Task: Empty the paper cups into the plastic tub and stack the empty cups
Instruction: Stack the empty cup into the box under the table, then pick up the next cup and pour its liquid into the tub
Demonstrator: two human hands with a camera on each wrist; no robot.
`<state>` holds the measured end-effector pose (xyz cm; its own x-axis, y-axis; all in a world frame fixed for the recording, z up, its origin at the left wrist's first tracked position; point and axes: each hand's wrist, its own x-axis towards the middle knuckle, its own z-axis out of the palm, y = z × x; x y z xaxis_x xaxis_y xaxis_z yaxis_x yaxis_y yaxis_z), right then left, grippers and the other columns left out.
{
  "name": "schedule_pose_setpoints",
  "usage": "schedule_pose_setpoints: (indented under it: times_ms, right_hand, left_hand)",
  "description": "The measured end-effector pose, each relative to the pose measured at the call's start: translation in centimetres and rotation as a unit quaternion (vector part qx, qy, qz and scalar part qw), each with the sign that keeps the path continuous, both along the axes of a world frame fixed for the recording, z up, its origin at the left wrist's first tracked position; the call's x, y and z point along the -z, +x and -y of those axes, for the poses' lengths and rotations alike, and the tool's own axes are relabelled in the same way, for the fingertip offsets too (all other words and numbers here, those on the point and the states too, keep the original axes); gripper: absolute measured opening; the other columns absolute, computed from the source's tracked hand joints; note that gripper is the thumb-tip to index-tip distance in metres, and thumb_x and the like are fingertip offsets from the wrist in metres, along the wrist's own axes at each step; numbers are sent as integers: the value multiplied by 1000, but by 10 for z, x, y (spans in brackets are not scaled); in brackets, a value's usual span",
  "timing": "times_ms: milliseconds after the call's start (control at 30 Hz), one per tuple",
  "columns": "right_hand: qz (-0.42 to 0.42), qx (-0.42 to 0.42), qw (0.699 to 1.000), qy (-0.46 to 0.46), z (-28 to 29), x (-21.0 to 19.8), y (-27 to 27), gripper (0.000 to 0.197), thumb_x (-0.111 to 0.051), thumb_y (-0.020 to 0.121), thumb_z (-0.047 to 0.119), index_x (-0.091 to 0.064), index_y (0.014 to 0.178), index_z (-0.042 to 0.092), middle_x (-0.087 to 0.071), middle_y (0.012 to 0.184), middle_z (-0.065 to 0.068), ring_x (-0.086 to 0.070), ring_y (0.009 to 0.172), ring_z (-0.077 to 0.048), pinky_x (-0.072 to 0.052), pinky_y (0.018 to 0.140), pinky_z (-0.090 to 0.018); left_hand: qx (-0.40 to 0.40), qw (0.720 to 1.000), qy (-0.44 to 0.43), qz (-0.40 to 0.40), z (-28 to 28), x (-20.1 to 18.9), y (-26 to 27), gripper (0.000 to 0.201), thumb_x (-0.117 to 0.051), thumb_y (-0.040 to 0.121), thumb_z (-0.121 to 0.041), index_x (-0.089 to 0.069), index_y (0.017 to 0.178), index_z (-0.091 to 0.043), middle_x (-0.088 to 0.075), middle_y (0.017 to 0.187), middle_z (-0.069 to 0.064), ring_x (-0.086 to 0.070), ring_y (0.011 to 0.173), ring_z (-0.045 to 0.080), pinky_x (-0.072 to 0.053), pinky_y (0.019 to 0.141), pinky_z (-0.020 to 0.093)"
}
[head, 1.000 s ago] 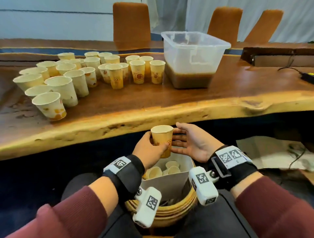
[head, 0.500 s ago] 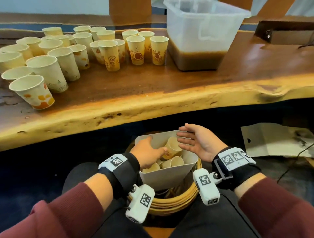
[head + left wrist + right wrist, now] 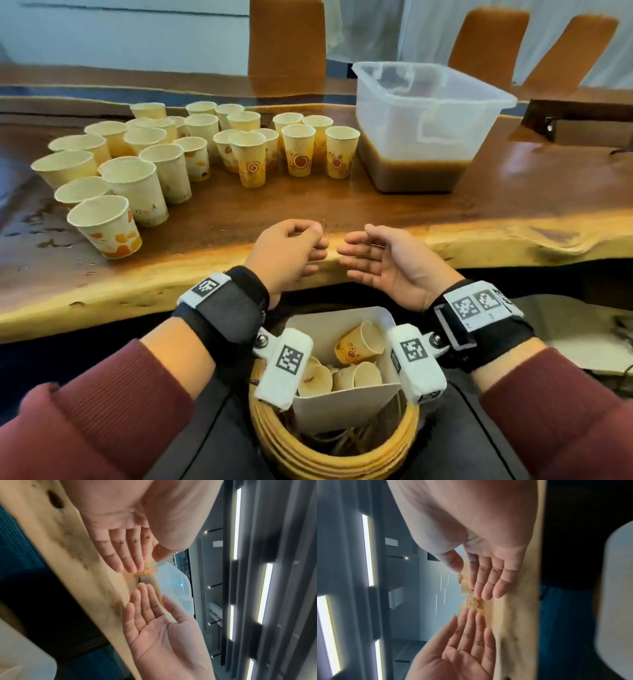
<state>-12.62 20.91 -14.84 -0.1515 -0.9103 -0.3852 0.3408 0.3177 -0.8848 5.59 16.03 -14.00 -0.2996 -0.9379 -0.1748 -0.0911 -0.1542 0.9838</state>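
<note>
Cups [image 3: 191,161] stand upright in a crowd on the left half of the table [image 3: 513,212] in the head view, the nearest one [image 3: 106,231] close to the front edge, and the tub [image 3: 428,126] sits just right of them with brown liquid in its bottom. Both hands hover over the table's front edge, palms turned toward each other and apart: the left hand [image 3: 287,257] has its fingers loosely curled and grasps nothing, the right hand [image 3: 383,263] is spread flat and bare. Below them, on the lap, a basket [image 3: 329,455] holds a white paper bag [image 3: 335,407] with loose cups [image 3: 359,342] lying tumbled inside. From the left wrist, the left hand [image 3: 130,524] and right hand [image 3: 163,635] both show relaxed, bare palms, with the tub [image 3: 173,586] blurred beyond. From the right wrist, the right hand [image 3: 488,555] and left hand [image 3: 457,655] again lie slack, with blurred cups [image 3: 471,601] past the fingertips.
</note>
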Motion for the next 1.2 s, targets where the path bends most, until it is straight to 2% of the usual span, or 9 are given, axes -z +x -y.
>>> schedule_pose_setpoints:
  times_ms: [133,333,467,633,700,867,1000,1100,1200]
  right_hand:
    - [-5,7,1000,-14,49,-37,12,35,-48,109,32,-70,119,7,-78,111,-13,-74,100,-26,-59,84,-39]
    - [-29,-11,999,-28,138,-64,44,32,-52,107,32,-70,119,8,-75,111,-12,-70,99,-25,-59,81,-37]
    - [-49,-41,998,-27,192,-65,69,30,-58,103,37,-68,116,13,-69,115,-7,-64,107,-25,-57,89,-41]
    - [-47,-76,996,-23,234,-53,93,51,-69,90,52,-63,135,27,-67,134,-3,-61,122,-30,-57,93,-45]
    - [-36,-64,997,-29,240,-50,97,51,-69,90,52,-65,135,30,-71,129,-1,-64,119,-28,-58,86,-42]
    - [-28,-71,996,-45,235,-52,95,36,-65,97,44,-70,129,30,-78,116,2,-68,115,-26,-56,95,-43]
    - [-36,-65,996,-45,223,-61,87,38,-68,94,46,-73,126,26,-77,116,-1,-69,111,-25,-58,96,-44]
    - [-40,-62,995,-60,206,-76,76,33,-69,94,44,-76,119,23,-80,99,-1,-72,90,-19,-61,80,-37]
    - [-63,-61,991,-98,185,-97,60,32,-65,97,42,-76,120,22,-77,105,-2,-68,95,-18,-59,78,-34]
  left_hand:
    - [-85,996,-13,-22,46,-19,11,20,-60,102,-24,-62,120,-19,-68,104,3,-66,90,14,-56,74,29]
    - [-170,983,-56,34,128,-31,28,54,-67,95,-33,-46,144,-22,-63,118,-6,-62,109,18,-48,107,41]
    - [-160,981,-64,91,172,-30,33,64,-68,95,-30,-39,151,-20,-55,144,3,-55,122,22,-42,108,34]
    - [-153,976,-62,140,203,-23,33,66,-70,94,-31,-39,152,-22,-57,142,3,-54,128,25,-39,97,28]
    - [-154,972,-69,162,207,-21,34,66,-73,91,-33,-42,148,-22,-59,139,4,-57,126,25,-42,97,29]
    - [-156,964,-86,196,212,-15,34,68,-77,88,-33,-43,147,-27,-58,141,1,-56,128,26,-46,108,40]
    - [-135,958,-135,214,202,-19,31,67,-73,83,-50,-45,143,-36,-57,139,0,-56,127,26,-48,108,48]
    - [-135,951,-181,211,193,-26,24,74,-65,71,-70,-49,136,-41,-59,132,-3,-59,119,22,-52,103,49]
    - [-130,951,-210,187,177,-47,9,72,-68,78,-67,-47,139,-36,-57,133,-4,-58,118,18,-53,103,46]
